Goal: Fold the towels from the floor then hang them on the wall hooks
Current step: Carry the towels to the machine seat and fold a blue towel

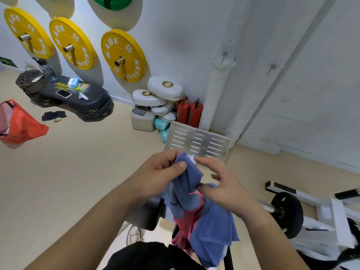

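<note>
I hold a bunch of towels in front of me, low in the view. My left hand [161,177] grips the top of a blue towel [187,184], thumb pressed on its upper corner. My right hand [220,184] is beside it with the thumb on the cloth and the fingers spread loosely. A second blue towel [214,230] hangs below my right wrist, and a pink towel [185,225] hangs between the two. Two small wall hooks [225,54] [273,66] stick out of the white wall above and to the right.
Yellow weight plates [122,55] hang on wall pegs at the left. White boxing pads [165,88], two red fire extinguishers [190,112] and a slotted metal plate [198,142] stand by the wall. A barbell rack [292,211] is at right; an orange bag [17,123] lies on the floor.
</note>
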{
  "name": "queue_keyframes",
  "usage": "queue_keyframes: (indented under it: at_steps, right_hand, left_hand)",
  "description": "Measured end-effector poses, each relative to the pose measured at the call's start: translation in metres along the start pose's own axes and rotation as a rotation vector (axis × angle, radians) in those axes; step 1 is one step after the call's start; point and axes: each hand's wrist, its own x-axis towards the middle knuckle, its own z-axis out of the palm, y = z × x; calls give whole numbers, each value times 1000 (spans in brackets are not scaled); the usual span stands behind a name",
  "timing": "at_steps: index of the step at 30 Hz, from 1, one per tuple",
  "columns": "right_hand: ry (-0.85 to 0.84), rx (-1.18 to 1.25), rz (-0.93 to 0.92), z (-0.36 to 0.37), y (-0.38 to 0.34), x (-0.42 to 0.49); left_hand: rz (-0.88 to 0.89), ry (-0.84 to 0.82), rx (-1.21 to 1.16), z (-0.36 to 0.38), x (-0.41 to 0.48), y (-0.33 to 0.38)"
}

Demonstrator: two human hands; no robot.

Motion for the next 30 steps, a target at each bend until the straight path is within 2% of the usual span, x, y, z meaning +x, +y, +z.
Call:
queue_keyframes:
  at_steps: [3,6,8,11,13,15,19,22,26,30]
  right_hand:
    - [-186,-131,-72,-14,-7,14]
    - [-268,-149,-69,-21,-14,16]
    - [-237,-175,-74,-22,-11,13]
    - [-160,-239,-50,-25,-2,6]
    - [-174,-268,-2,-29,4,1]
    - [-192,-250,39,-35,9,-4]
    - [-73,-215,52,-49,16,-9]
    - [-51,-27,114,-63,22,-9]
    - [-123,69,221,-74,28,-12]
    - [-264,484,346,-76,41,-22]
  left_hand:
    - [74,-69,-94,-11,4,25]
    - [127,-56,-73,-25,5,41]
    - [148,13,-9,-31,4,45]
    - [163,206,122,-34,3,45]
    - [166,329,126,-33,2,42]
    - [153,400,127,-34,2,39]
    - [125,496,122,-40,4,32]
    - [94,528,113,-46,5,24]
    - [56,545,131,-46,9,13]
    - [32,576,178,-40,17,4]
